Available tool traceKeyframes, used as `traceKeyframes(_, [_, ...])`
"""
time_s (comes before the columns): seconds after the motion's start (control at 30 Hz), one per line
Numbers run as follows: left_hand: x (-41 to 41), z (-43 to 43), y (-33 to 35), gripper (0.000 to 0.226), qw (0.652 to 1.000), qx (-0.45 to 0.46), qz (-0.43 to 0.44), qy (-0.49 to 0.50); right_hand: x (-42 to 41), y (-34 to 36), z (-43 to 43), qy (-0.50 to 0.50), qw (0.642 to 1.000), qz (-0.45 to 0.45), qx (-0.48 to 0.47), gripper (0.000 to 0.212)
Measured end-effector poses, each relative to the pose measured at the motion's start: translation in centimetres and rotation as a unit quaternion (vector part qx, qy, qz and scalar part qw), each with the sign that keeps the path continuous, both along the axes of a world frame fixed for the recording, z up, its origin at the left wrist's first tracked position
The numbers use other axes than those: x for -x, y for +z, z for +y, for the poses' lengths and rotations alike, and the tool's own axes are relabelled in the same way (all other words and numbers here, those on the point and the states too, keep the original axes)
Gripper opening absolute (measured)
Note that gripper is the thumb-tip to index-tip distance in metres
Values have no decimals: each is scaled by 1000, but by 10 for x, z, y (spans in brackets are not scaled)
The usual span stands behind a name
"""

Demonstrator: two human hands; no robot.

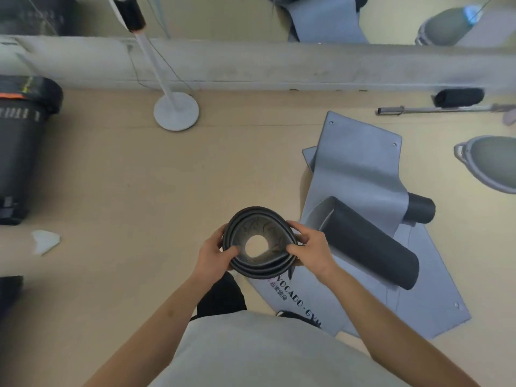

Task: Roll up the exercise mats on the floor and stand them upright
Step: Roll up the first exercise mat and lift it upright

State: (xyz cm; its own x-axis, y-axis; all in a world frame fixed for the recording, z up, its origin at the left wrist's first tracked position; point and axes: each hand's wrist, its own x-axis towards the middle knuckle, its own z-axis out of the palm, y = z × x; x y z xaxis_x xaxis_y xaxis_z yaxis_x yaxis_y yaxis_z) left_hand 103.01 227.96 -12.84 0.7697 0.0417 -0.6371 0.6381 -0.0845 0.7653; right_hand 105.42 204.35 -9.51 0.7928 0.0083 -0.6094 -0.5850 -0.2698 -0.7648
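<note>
A rolled dark mat [259,263] stands upright below me, seen end-on as loose spiral layers with the floor showing through its hollow middle. My left hand [215,252] grips its left rim, thumb hooked inside the roll. My right hand [310,247] grips the right rim, thumb also over the edge. To the right, grey mats [360,163] lie spread on the floor, one overlapping another. One of them is partly rolled, its dark roll [371,241] lying on its side.
A white lamp stand base [176,110] sits by the low concrete ledge [279,65] under the mirror. A black bin [19,152] stands at the left. A barbell [441,108] and a grey balance ball [491,163] lie at the right. White paper scrap [44,241] lies on the floor.
</note>
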Motion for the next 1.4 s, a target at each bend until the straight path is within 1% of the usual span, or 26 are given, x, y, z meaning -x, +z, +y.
traceKeyframes(0.17, [-85, 62, 13, 54, 1000, 1, 11, 22, -90, 17, 64, 24, 1000, -6, 7, 67])
traceKeyframes(0.27, [-139, 88, 18, 56, 999, -5, 1, 32, -141, 22, 93, 18, 1000, -10, -3, 64])
traceKeyframes(0.43, [-228, 111, 14, 73, 998, -45, -12, 35, -235, 14, 117, 12, 1000, -21, -13, 67])
traceKeyframes(0.57, [-314, 122, 1, 65, 997, -77, -16, 27, -322, -4, 127, 14, 999, -27, -30, 66])
traceKeyframes(0.73, [-431, 124, 11, 57, 993, -119, -3, 3, -440, -19, 136, 34, 998, -32, -28, 69])
traceKeyframes(0.83, [-494, 132, 10, 57, 994, -104, 9, 24, -507, -21, 139, 54, 998, -21, -41, 71])
traceKeyframes(1.0, [-587, 140, 5, 57, 994, -98, 37, 42, -613, -24, 153, 70, 997, -9, -20, 69])
traceKeyframes(1.17, [-674, 158, -28, 60, 993, -75, 78, 40, -708, -49, 171, 89, 996, 14, -3, 69])
traceKeyframes(1.27, [-728, 168, -52, 59, 992, -76, 91, 33, -766, -71, 184, 99, 994, 36, 8, 67])
traceKeyframes(1.4, [-788, 180, -79, 60, 990, -65, 122, 40, -830, -95, 203, 135, 988, 62, 36, 66])
